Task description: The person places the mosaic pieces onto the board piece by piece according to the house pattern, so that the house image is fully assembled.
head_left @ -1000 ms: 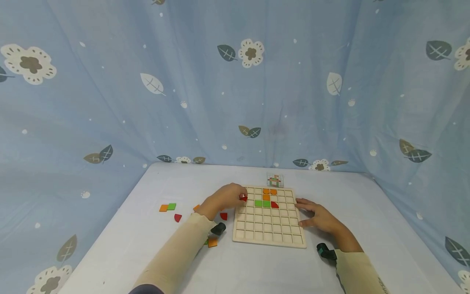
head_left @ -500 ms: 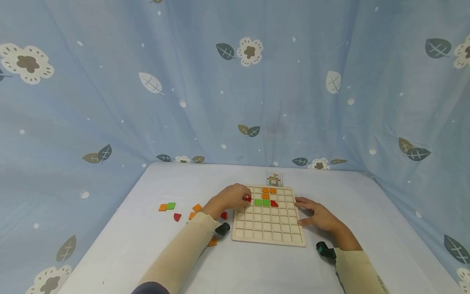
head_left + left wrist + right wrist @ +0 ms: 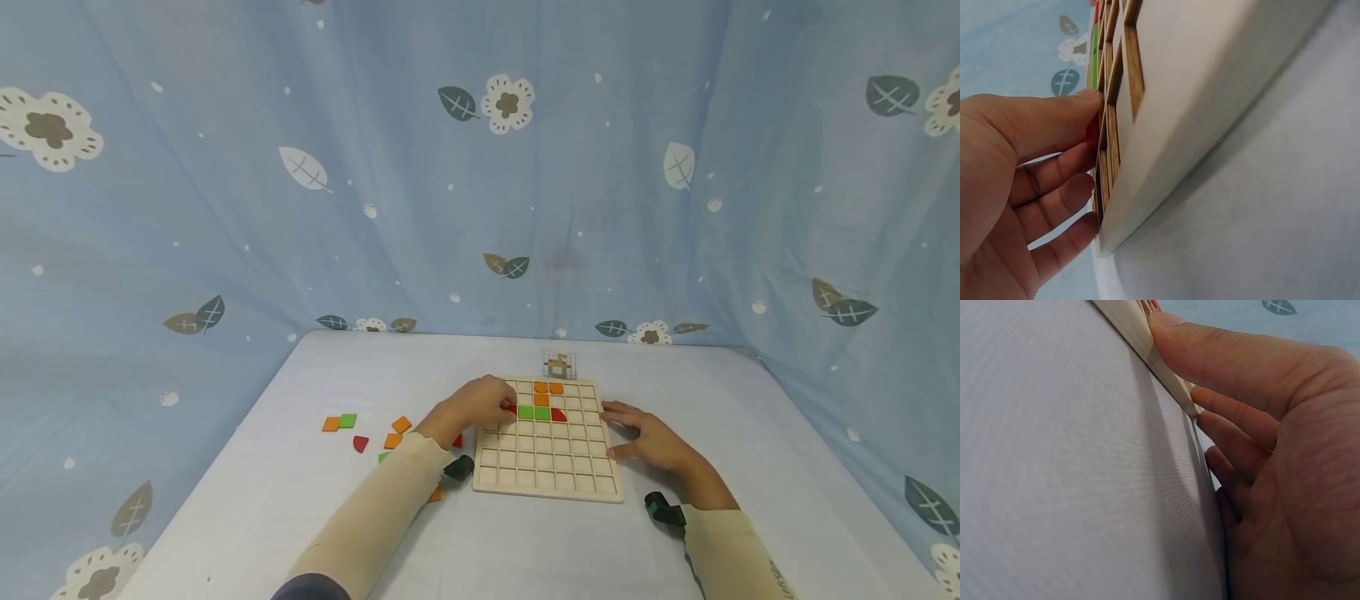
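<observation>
A wooden grid board [image 3: 546, 461] lies on the white table. At its upper left, my left hand [image 3: 483, 402] pinches a red quarter-circle tile [image 3: 1092, 134] between thumb and index finger, against the grid beside a pair of green square tiles [image 3: 534, 412]. Just right of the green ones sits another red quarter-circle tile [image 3: 558, 415]. Above them are an orange square tile [image 3: 542, 400] and two rounded orange tiles [image 3: 548, 388]. My right hand [image 3: 651, 437] rests against the board's right edge, fingers extended, thumb touching the rim in the right wrist view.
Loose tiles lie left of the board, among them an orange square [image 3: 402, 424], a green square [image 3: 347, 421] and a red quarter-circle [image 3: 361, 444]. Some are partly behind the left sleeve [image 3: 375, 508]. A pattern card [image 3: 559, 364] lies beyond the board; a patterned curtain [image 3: 480, 167] hangs behind.
My left hand has moved slightly right over the board, bringing the red tile next to the green squares. The right hand has stayed at the board's edge.
</observation>
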A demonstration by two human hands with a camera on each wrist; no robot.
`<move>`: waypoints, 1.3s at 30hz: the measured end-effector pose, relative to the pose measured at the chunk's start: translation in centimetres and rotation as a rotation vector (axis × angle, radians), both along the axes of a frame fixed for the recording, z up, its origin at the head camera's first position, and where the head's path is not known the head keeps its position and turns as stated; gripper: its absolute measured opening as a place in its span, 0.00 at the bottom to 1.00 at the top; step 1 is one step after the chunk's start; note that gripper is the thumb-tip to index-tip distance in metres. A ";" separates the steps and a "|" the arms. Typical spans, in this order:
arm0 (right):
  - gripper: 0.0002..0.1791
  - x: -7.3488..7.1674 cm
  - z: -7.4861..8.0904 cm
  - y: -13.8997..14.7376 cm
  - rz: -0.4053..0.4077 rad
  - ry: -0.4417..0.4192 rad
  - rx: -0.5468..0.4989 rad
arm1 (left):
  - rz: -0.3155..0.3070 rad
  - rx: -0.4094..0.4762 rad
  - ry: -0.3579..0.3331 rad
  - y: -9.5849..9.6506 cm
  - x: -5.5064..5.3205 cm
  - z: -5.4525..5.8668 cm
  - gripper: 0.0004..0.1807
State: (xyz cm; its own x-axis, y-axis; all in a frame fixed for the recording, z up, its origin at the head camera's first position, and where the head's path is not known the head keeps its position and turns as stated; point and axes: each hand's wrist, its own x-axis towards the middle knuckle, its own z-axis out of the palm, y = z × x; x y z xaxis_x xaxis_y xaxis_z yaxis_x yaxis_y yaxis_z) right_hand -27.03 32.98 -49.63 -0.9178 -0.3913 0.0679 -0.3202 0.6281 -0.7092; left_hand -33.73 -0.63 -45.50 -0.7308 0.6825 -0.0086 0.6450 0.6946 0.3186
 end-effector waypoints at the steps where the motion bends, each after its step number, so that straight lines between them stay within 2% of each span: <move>1: 0.42 0.0 0.0 0.0 0.000 -0.001 0.001 | -0.007 -0.002 0.006 0.0 0.0 0.0 0.05; 6: 0.42 0.0 0.3 -0.2 -0.005 -0.008 -0.013 | -0.013 0.007 0.022 0.0 0.1 0.2 0.04; 14: 0.43 0.0 0.5 -0.5 -0.002 -0.014 -0.003 | 0.014 -0.002 0.000 -0.3 0.0 0.2 0.06; 29: 0.42 0.0 0.1 -0.5 -0.002 -0.018 0.002 | 0.042 -0.029 -0.007 -0.4 0.6 0.4 0.06; 34: 0.41 -0.1 0.0 -0.3 0.000 0.002 0.016 | 0.048 -0.001 -0.026 -0.9 0.6 0.5 0.08; 39: 0.41 -0.1 -0.1 0.0 -0.002 0.014 0.024 | 0.051 -0.009 -0.002 -1.9 0.7 0.8 0.10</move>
